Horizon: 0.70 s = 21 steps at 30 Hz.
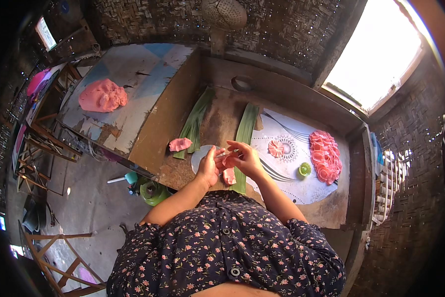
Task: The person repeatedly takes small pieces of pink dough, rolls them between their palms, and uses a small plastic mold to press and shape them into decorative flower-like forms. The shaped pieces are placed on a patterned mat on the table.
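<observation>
Here both hands met over the front edge of the surface (173, 106), just ahead of the person's body. The left hand (208, 168) was raised with fingers curled, thumb side up, against a small pink dough piece (228, 160); the right hand (245, 159) came in from the other side with fingertips pinched on the same piece, so the dough sat between the two hands, touching both. A thin pale strip seemed to run between the fingertips; too small to tell what it was. Directly below the hands a second pink lump (229, 176) lay on a banana leaf strip (244, 133), whose long axis ran away from the person toward the back wall. A round grey disc (200, 155) lay under the left hand, partly hidden by it. To the left of the disc, near it, sat another pink lump (180, 144) on a second leaf (195, 121), also lying lengthwise front to back. To the right, on a patterned mat (291, 183), one shaped pink flower (276, 148) lay near the right hand, and a pile of finished pink pieces (324, 156) lay further right, well apart. A small green cup (304, 170) stood between flower and pile. The large dough mass (102, 95) rested far left on a painted board (133, 69), nearer the left arm.
</observation>
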{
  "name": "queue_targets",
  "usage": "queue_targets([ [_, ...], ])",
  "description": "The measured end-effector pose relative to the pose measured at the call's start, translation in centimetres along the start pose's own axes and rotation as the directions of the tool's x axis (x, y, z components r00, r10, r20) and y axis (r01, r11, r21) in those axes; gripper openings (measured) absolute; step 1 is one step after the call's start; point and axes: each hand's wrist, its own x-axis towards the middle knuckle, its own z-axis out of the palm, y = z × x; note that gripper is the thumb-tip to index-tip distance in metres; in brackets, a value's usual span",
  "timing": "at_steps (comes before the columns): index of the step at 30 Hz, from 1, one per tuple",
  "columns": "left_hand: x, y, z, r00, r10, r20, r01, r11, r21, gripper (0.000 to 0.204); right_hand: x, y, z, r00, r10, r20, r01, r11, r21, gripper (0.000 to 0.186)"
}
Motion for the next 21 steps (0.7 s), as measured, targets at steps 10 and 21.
queue_targets([
  [10, 0.6, 0.8, 0.1, 0.998, -0.058, -0.002, 0.058, 0.998, -0.007, 0.045, 0.9, -0.7, -0.9, 0.997, 0.03, 0.077, -0.019, 0.989, -0.145, 0.053],
  [21, 2.4, 0.1, -1.1, 0.988, -0.057, -0.146, 0.024, 0.975, -0.22, 0.044, -2.0, -0.8, 3.0, 0.928, -0.352, -0.12, 0.171, 0.691, -0.702, 0.05],
])
